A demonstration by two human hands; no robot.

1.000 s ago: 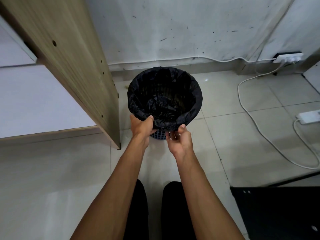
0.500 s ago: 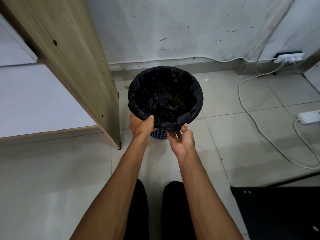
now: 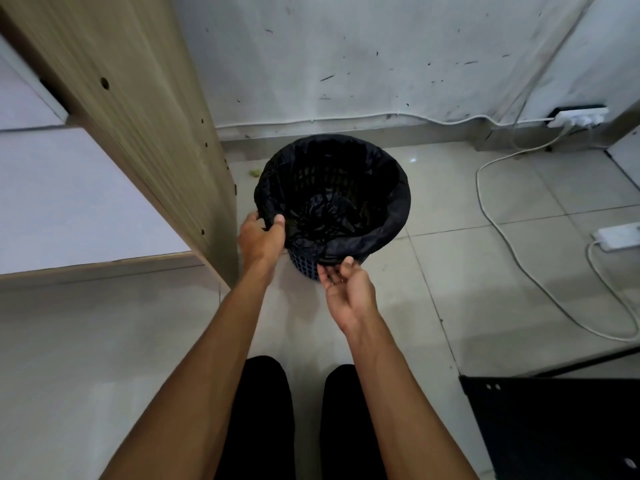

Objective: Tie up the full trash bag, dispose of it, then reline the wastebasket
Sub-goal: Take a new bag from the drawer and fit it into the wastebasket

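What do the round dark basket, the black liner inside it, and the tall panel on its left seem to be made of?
Round dark-blue lattice wastebasket: probably moulded plastic, judging by its regular grid of holes.
Thin black bag liner: looks like glossy plastic film, as it is crinkled, shiny and folded over the rim.
Tall beige wood-grain panel: likely laminated board, given its printed-looking grain and drilled holes.

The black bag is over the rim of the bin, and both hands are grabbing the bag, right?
Not quite. Only the left hand grips the bag, pinching its folded edge at the rim. The right hand is open, palm up, just below the bag's near edge, holding nothing. The head view shows this. The rest is right: the black bag is folded over the rim of the bin.
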